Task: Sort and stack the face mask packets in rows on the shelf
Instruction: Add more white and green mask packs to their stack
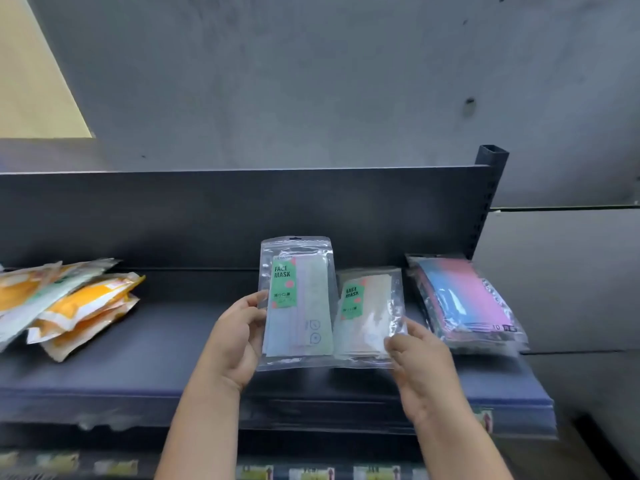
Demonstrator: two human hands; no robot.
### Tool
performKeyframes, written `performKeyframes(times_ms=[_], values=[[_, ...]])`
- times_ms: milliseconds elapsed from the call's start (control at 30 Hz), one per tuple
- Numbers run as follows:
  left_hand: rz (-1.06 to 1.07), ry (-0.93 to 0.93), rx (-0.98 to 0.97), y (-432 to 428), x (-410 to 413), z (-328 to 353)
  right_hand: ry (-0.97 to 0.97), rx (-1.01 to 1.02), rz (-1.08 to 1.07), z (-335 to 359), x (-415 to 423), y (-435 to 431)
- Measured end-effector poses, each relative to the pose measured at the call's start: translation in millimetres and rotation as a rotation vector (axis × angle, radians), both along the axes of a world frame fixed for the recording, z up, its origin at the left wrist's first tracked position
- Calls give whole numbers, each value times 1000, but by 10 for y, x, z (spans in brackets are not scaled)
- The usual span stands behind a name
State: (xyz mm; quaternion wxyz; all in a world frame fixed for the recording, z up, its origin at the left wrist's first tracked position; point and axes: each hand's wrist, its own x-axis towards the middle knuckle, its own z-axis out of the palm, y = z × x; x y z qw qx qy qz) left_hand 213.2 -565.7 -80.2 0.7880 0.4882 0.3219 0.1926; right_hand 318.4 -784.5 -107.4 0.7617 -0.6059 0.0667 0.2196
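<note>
Left hand [235,337] is gripping the left edge of a clear plastic face mask packet with a green label and pale green masks inside [298,303], thumb on the front, rest of the fingers wrapped behind it. It's holding the packet upright, lifted a bit off the dark grey shelf [138,355].

Right hand [420,365] is pinching the lower right corner of a second clear packet w/ the same green label but peach-ish masks [369,313], thumb on top, fingers curled around the edge. Can't rly tell if that one is resting flat on the shelf or lifted, too blurry at the bottom. The two packets are sitting side by side, edges touching or slightly overlapping.

Just right of those, a stack of clear packets w/ pink and blue gradient masks [464,303] is lying on the shelf near the black upright post [486,202]. Well off to the left, a messy pile of orange and white packets [69,303] is fanning out on the same shelf.
</note>
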Motion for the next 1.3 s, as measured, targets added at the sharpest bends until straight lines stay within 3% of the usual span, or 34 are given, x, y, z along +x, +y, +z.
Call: performKeyframes(times_ms=[400, 600, 933, 1067, 1167, 1300], values=[[36, 74, 86, -448, 212, 57, -39, -31, -59, 18, 95, -236], [53, 85, 70, -476, 246, 33, -123, -62, 78, 186, 144, -360], [64, 85, 39, -339, 277, 6, -505, -520, 96, 43, 123, -186], [54, 92, 41, -300, 304, -35, -547, -602, 84, 107, 78, -153], [27, 102, 44, -309, 356, -72, -586, -587, 79, 125, 96, -98], [-41, 118, 81, -399, 462, -96, -500, -425, 140, 192, 71, -18]])
